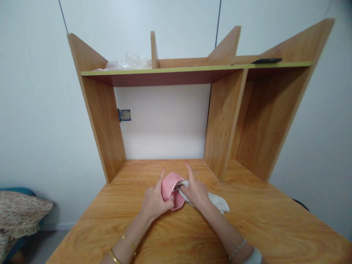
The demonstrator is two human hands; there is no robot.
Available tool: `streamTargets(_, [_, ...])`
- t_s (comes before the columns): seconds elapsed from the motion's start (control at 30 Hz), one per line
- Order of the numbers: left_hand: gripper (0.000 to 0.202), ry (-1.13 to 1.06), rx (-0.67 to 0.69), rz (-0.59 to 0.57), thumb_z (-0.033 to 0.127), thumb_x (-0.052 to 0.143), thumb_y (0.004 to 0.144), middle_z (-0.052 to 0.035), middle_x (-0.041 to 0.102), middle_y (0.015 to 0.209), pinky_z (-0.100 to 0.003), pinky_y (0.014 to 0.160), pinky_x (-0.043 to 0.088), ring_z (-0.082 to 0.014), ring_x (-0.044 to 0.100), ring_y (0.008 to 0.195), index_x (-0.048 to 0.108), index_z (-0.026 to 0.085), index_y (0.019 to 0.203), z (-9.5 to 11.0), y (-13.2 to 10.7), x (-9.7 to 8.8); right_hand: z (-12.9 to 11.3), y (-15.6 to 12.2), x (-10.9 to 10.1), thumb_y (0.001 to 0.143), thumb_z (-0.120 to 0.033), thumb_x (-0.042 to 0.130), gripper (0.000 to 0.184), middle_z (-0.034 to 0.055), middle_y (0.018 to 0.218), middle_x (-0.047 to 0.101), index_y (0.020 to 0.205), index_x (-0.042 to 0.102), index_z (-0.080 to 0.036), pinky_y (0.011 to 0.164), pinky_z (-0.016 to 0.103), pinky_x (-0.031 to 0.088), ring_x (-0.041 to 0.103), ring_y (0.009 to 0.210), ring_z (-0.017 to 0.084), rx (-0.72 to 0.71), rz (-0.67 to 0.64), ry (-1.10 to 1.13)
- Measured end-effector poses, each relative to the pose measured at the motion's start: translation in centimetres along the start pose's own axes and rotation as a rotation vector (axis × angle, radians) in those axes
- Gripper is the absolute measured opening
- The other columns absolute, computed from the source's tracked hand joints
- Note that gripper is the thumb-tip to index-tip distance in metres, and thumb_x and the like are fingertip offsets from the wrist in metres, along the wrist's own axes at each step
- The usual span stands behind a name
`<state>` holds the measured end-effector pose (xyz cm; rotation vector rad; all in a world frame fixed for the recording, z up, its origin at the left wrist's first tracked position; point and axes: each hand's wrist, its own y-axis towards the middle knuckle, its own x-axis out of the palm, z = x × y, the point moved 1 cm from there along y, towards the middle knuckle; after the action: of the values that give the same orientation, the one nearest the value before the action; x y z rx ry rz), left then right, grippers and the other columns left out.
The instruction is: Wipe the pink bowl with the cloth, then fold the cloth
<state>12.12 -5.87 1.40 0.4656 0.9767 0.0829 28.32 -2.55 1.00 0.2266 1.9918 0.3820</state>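
Observation:
Over the middle of the wooden desk, my left hand point(155, 200) is closed around a shiny pink object point(171, 181) with angular sides and a dark opening facing my right hand. Its exact kind is unclear. The thumb lies along the near edge and the index finger points up the far left side. My right hand point(196, 190) pinches a pale white cloth point(218, 202) at that opening, index finger raised. One end of the cloth meets the pink object; the rest trails right under my wrist onto the desk. My right fingertips are partly hidden at the opening.
A wooden shelf unit point(220, 121) rises from the back of the desk point(123, 220). Clear plastic wrapping point(128, 62) and a flat black item point(266, 61) lie on its upper board. An open wall socket box point(125, 115) shows behind. A patterned cushion point(24, 209) is at left.

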Motion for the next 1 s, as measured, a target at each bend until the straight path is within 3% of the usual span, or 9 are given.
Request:
streamTargets(0.13, [0.077,0.048,0.031,0.042,0.038,0.048,0.068,-0.0028,0.064,0.077,-0.031,0.069,0.044,-0.0218,0.06,0.067,0.019,0.02,0.137,-0.2,-0.2,-0.2,0.3,-0.1,1.0,0.073,-0.023,0.05,0.068,0.0093,0.088,0.066,0.135,0.021,-0.016,0.067,0.029,0.04,0.061,0.081,0.024,-0.072,-0.058,0.189])
streamTargets(0.23, [0.073,-0.039,-0.002,0.077,0.04,0.047,0.072,0.0001,0.062,0.075,-0.028,0.066,0.043,-0.0185,0.058,0.062,0.017,0.023,0.137,-0.6,-0.1,0.0,0.4,0.0,1.5,0.072,-0.019,0.049,0.069,0.0092,0.096,0.064,0.135,0.02,-0.015,0.073,0.029,0.041,0.06,0.089,0.022,-0.056,-0.033,0.38])
streamTargets(0.4, [0.068,-0.483,0.004,0.175,0.045,0.04,0.082,0.0007,0.057,0.074,-0.025,0.062,0.042,-0.0133,0.052,0.06,0.01,0.018,0.137,-1.8,0.8,1.3,0.3,0.2,1.7,0.072,-0.014,0.045,0.068,0.0072,0.099,0.063,0.135,0.019,-0.016,0.077,0.029,0.043,0.059,0.091,0.019,-0.016,0.047,0.571])
streamTargets(0.5, [0.072,-0.698,0.034,0.205,0.049,0.043,0.081,-0.0032,0.055,0.089,-0.023,0.062,0.042,-0.0114,0.051,0.065,0.008,0.018,0.136,-2.2,1.2,2.0,0.4,0.2,1.7,0.072,-0.014,0.043,0.066,0.0058,0.098,0.064,0.134,0.02,-0.018,0.077,0.03,0.044,0.059,0.09,0.018,0.03,0.064,0.597])
streamTargets(0.67, [0.087,-0.849,-0.047,0.07,0.052,0.061,0.067,-0.0088,0.047,0.114,-0.022,0.058,0.043,-0.0092,0.051,0.064,0.013,0.023,0.133,-1.5,0.9,3.0,0.8,0.4,1.9,0.072,-0.016,0.042,0.063,0.0071,0.101,0.062,0.132,0.023,-0.016,0.079,0.03,0.044,0.059,0.091,0.018,0.08,0.144,0.676])
streamTargets(0.73, [0.084,-0.914,-0.054,-0.001,0.05,0.065,0.064,-0.0089,0.05,0.111,-0.022,0.058,0.044,-0.0103,0.053,0.067,0.019,0.021,0.129,-1.1,0.7,3.5,0.8,0.5,2.0,0.072,-0.017,0.042,0.062,0.0076,0.104,0.061,0.131,0.024,-0.015,0.081,0.03,0.044,0.058,0.093,0.017,0.081,0.174,0.746])
streamTargets(0.83, [0.068,-0.949,-0.108,-0.08,0.046,0.064,0.066,-0.0024,0.056,0.088,-0.019,0.048,0.042,-0.0075,0.05,0.055,0.03,0.019,0.119,-0.9,0.5,4.3,0.6,0.6,2.2,0.07,-0.017,0.044,0.061,0.0079,0.106,0.059,0.128,0.027,-0.015,0.082,0.03,0.044,0.057,0.093,0.017,0.074,0.169,0.817])
streamTargets(1.0, [0.05,-0.891,-0.118,0.047,0.034,0.065,0.066,-0.0016,0.059,0.084,-0.018,0.053,0.043,-0.0085,0.054,0.061,0.041,0.015,0.105,-0.8,0.7,4.2,0.9,1.0,2.9,0.066,-0.018,0.05,0.066,0.009,0.1,0.061,0.128,0.027,-0.014,0.074,0.03,0.047,0.059,0.085,0.018,0.109,0.109,0.796])
